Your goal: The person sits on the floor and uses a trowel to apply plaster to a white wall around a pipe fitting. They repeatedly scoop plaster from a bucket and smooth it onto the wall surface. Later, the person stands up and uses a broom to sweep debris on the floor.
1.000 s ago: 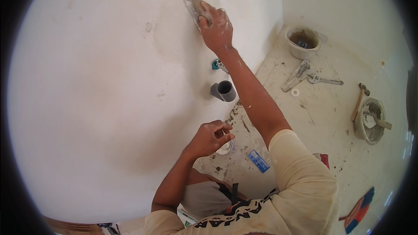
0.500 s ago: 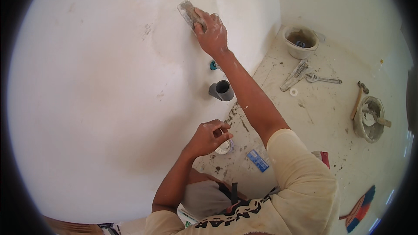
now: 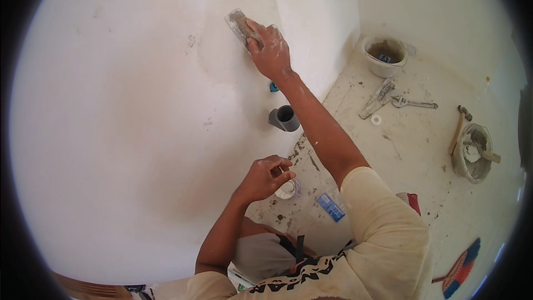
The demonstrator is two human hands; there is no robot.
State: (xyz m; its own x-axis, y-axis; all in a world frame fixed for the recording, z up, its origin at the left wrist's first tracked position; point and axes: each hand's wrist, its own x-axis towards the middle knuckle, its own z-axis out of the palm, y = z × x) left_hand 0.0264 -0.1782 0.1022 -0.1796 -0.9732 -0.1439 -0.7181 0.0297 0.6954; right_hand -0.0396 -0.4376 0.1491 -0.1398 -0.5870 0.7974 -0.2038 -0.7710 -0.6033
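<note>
My right hand [image 3: 272, 53], streaked with white, is wrapped round the handle of a plastering trowel [image 3: 242, 26]. The trowel's flat blade lies against the pale wall [image 3: 139, 105]. Lower down, my left hand [image 3: 263, 178] hangs loosely curled in front of the wall, thumb and fingers apart, with nothing visible in it. A white round container [image 3: 286, 190] shows partly behind those fingers. Between the two hands, a grey pipe end [image 3: 285, 116] and a small teal fitting [image 3: 273, 86] stick out of the wall beside my right forearm.
On the dirt-specked floor, a bucket [image 3: 384, 58] stands near the corner, with a mortar-caked tool [image 3: 377, 99], an adjustable wrench [image 3: 415, 103] and a white ring [image 3: 376, 119] nearby. Rightward are a hammer [image 3: 457, 128], a mortar tub [image 3: 463, 169] and a brush [image 3: 462, 269]. A blue packet [image 3: 331, 207] lies close to me.
My right hand and the trowel have shifted slightly downward along the wall. The left hand keeps nearly the same place and pose.
</note>
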